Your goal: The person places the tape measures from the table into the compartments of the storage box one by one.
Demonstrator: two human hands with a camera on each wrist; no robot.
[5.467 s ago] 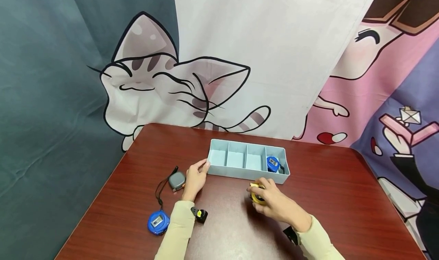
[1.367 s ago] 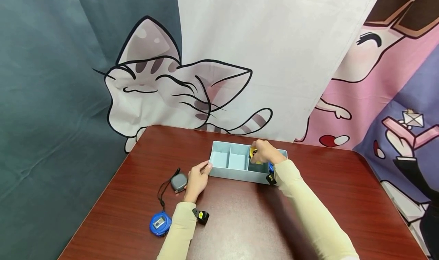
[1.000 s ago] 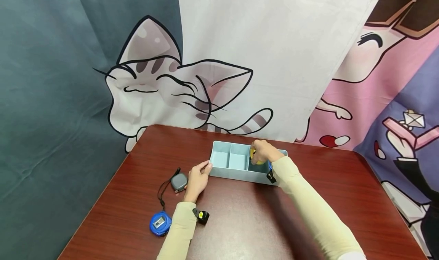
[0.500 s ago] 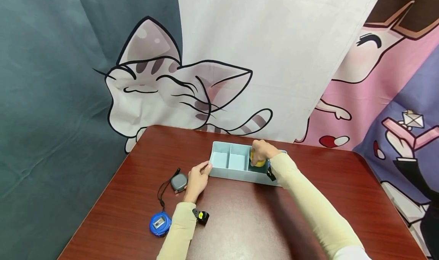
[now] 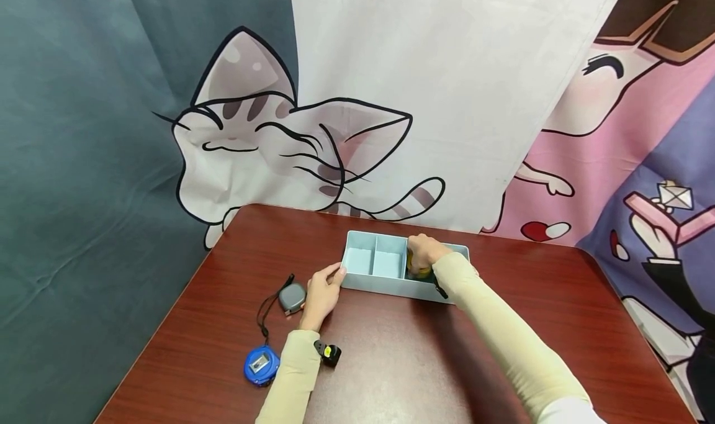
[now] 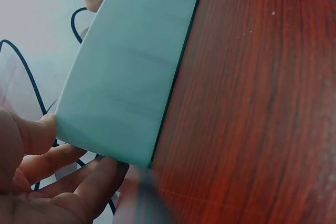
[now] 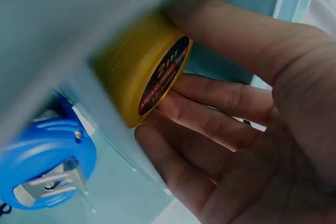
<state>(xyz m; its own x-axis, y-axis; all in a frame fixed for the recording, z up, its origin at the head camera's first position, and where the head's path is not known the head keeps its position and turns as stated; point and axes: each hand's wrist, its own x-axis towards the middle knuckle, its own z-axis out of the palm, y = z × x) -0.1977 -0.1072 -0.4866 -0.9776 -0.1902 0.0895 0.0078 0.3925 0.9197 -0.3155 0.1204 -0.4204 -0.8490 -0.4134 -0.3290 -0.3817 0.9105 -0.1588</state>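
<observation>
The right hand (image 5: 426,251) is gripping the yellow tape measure (image 7: 142,69) inside the tray (image 5: 385,284), in its third compartment (image 7: 210,65) from the left, apparently settling it, while the left hand (image 5: 322,290) is pinching the tray's left end. The next move is likely calling for a clean release.

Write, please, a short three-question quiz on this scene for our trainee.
1. Which length is printed on the yellow measuring tape: (a) 5m, (b) 2m, (c) 10m?
2. True or false: the gray tape measure lies inside the divided tray.
3. Which end of the divided tray does the left grip touch?

Key: 1. b. 2. False; it lies on the table. 3. The left end.
</observation>
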